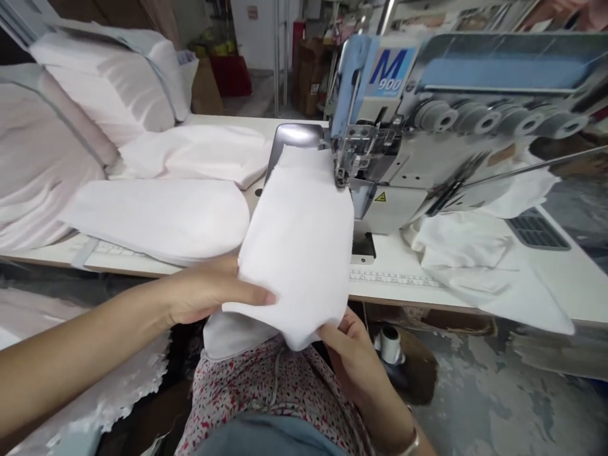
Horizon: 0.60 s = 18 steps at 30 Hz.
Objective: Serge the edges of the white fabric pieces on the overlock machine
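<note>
Fabric (294, 247) is tucked under the serger foot (342, 171), pressed by the open left hand (213, 291), pinched by the right hand (344, 354).

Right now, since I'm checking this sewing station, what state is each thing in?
Left hand: lying open on the fabric.
Right hand: holding the fabric's near edge.
White fabric piece: folded, far end at the presser foot.
Fabric heap: crumpled beside the sewing machine.
Pale padded pieces: stacked.

Worn grey concrete floor (494, 392), paint patchy, lower right; far off, a white wall (259, 38) with small sign (253, 12), upright metal poles (280, 57), stacked cardboard boxes (308, 79), red container (231, 75), brown carton (205, 88).
</note>
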Each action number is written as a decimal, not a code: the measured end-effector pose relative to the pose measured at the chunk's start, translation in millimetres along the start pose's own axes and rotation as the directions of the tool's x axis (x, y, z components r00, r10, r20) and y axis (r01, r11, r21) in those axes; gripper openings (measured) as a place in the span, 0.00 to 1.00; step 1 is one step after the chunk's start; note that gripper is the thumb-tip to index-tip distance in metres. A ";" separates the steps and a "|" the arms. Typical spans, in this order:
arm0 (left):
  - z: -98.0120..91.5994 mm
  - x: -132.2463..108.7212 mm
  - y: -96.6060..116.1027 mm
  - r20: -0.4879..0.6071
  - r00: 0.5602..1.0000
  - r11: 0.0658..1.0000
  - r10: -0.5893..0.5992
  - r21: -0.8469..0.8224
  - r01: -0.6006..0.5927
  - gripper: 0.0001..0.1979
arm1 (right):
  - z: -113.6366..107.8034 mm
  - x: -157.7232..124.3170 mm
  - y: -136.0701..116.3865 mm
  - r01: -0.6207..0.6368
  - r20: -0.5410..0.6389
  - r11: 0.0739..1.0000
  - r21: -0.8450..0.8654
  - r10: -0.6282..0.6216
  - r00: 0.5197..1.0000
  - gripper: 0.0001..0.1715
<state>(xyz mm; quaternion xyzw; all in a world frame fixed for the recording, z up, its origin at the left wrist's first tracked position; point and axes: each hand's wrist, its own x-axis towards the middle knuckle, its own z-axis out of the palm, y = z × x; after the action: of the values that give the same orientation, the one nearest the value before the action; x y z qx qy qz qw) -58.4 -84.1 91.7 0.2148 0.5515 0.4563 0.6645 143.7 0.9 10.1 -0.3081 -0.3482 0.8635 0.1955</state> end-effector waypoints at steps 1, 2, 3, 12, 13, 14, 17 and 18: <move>0.4 0.2 -1.0 0.004 1.000 1.000 -0.004 -0.001 0.004 0.31 | 1.3 0.1 -2.7 -0.004 0.026 1.000 0.009 0.004 1.000 0.25; 0.4 -0.2 -2.2 0.011 1.000 1.000 -0.011 0.001 0.011 0.31 | 2.0 0.0 -5.3 -0.015 0.043 1.000 0.014 0.014 0.999 0.27; 0.0 -1.3 -3.5 0.011 1.000 1.000 -0.008 0.010 0.008 0.30 | 1.8 -0.2 -7.3 -0.030 0.045 0.999 0.010 0.030 0.999 0.27; -10.0 -20.4 -21.1 -0.147 0.979 0.937 0.141 0.338 -0.084 0.15 | -3.2 -0.2 -1.5 -0.124 -0.073 0.991 -0.042 0.121 0.990 0.19; -10.3 -20.0 -22.1 -0.121 0.976 0.930 0.180 0.343 -0.129 0.15 | -1.6 -0.6 -2.6 -0.145 -0.071 0.989 -0.034 0.143 0.987 0.20; -10.5 -19.7 -22.5 -0.099 0.973 0.924 0.210 0.344 -0.164 0.15 | 0.3 -1.1 -4.1 -0.160 -0.077 0.987 -0.026 0.158 0.985 0.21; -10.3 -21.4 -20.9 -0.089 0.969 0.928 0.231 0.320 -0.192 0.18 | 5.5 -2.3 -6.9 -0.157 -0.085 0.988 0.013 0.157 0.984 0.21; -10.0 -23.1 -20.0 -0.095 0.973 0.933 0.213 0.316 -0.173 0.19 | 6.8 -2.8 -5.9 -0.146 -0.069 0.989 0.034 0.148 0.987 0.21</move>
<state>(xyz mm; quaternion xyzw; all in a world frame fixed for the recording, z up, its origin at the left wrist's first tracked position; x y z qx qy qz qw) -59.8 -115.6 85.3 0.3387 0.6328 0.4413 0.5386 141.9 0.1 19.4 -0.3606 -0.3048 0.8690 0.1481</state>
